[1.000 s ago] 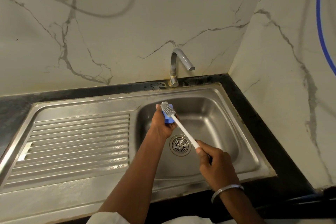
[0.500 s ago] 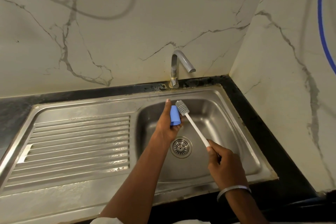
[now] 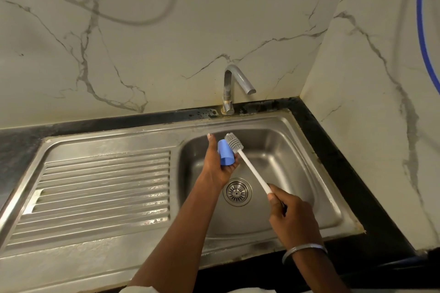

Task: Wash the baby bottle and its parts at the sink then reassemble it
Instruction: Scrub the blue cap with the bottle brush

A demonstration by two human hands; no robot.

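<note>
My left hand [image 3: 215, 166] holds a small blue bottle cap [image 3: 225, 155] above the left side of the steel sink basin [image 3: 297, 173]. The thumb points up behind the cap and the fingers curl under it. My right hand [image 3: 291, 216] grips the lower end of a bottle brush with a white handle [image 3: 253, 171]. Its grey bristle head [image 3: 233, 142] lies against the right side of the blue cap. The bottle and its other parts are not in view.
A metal tap [image 3: 234, 85] stands behind the basin with no water running. The drain strainer [image 3: 237, 191] sits below my hands. A ribbed steel drainboard [image 3: 95, 185] stretches to the left. Marble walls close the back and right; cables hang at the upper left.
The brush head has come off the cap's top and shifted to its right side. My left hand has turned the cap more upright; my right hand moved slightly right and down.
</note>
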